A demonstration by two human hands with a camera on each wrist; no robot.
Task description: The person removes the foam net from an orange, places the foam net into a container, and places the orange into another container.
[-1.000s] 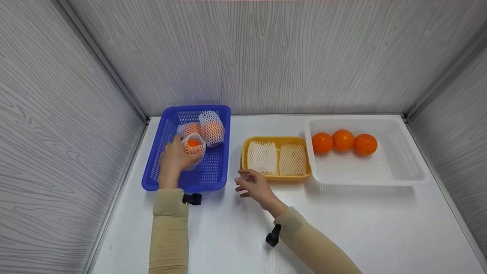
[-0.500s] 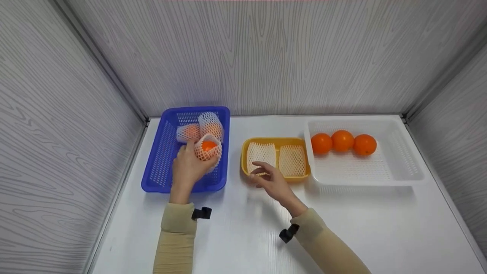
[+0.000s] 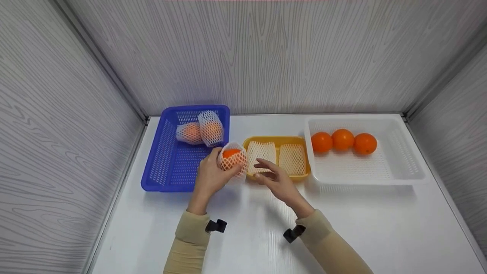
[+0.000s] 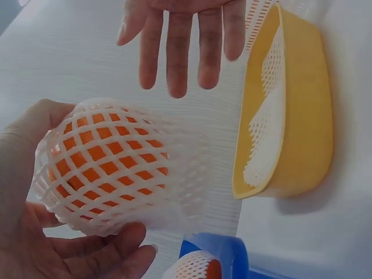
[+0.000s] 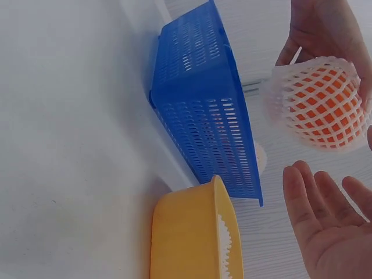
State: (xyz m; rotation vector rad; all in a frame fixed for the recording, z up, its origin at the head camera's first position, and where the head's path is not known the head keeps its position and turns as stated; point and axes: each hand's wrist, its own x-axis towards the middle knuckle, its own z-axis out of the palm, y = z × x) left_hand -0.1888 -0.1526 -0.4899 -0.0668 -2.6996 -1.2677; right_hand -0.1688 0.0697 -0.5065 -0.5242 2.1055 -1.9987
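Observation:
My left hand (image 3: 214, 174) grips an orange (image 4: 110, 163) wrapped in a white foam net sleeve (image 4: 189, 168), held in the air between the blue basket and the yellow tray. Fingers and thumb curl round the netted fruit, and the sleeve's loose end sticks out past it in the left wrist view. My right hand (image 3: 279, 183) hovers just right of it, over the front of the yellow tray (image 3: 277, 139). Its fingers are loosely extended with nothing between them; the right wrist view shows the palm (image 5: 343, 250) beside the netted orange.
Two netted oranges (image 3: 211, 131) lie at the back of the blue basket (image 3: 148, 179). Flat foam net sleeves (image 3: 292, 160) lie in two stacks in the yellow tray. On the right, a white basket (image 3: 412, 167) contains three bare oranges (image 3: 343, 139). Walls enclose the back and sides.
My left hand has carried the netted orange rightward out of the blue basket. My right hand has shifted right and slightly up, and the two hands are now closer together.

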